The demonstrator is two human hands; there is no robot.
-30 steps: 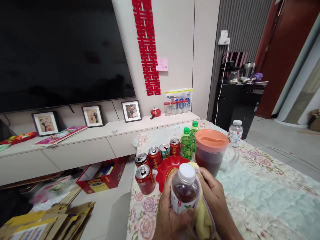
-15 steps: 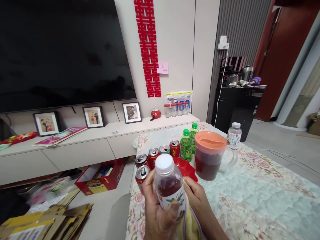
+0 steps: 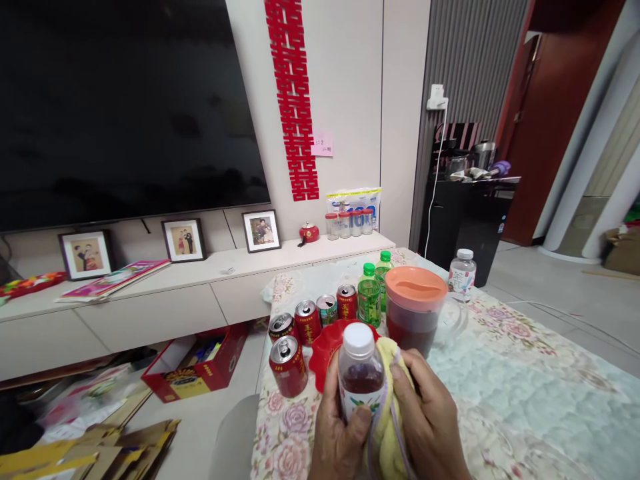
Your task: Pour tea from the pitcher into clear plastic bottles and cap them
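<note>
A clear bottle (image 3: 361, 377) with a white cap and dark liquid stands upright in my left hand (image 3: 336, 427), whose thumb lies across the label. My right hand (image 3: 431, 417) grips a yellow cloth (image 3: 389, 427) with purple edging and presses it against the bottle's right side. Just behind the bottle is a red scalloped dish (image 3: 323, 353), partly covered by it. A pitcher (image 3: 414, 320) with an orange lid and dark liquid is beyond my right hand.
Several cans (image 3: 289, 367) stand left of and behind the dish. Two green-capped bottles (image 3: 369, 297) are beside the pitcher. Another white-capped bottle (image 3: 461, 277) is at the right on the flowered tablecloth (image 3: 505, 373). A red box (image 3: 200, 367) lies on the floor.
Both hands and the bottle have shifted right and slightly down in the view. The yellow cloth has come up along the bottle's side, and more of the dish and the front can shows.
</note>
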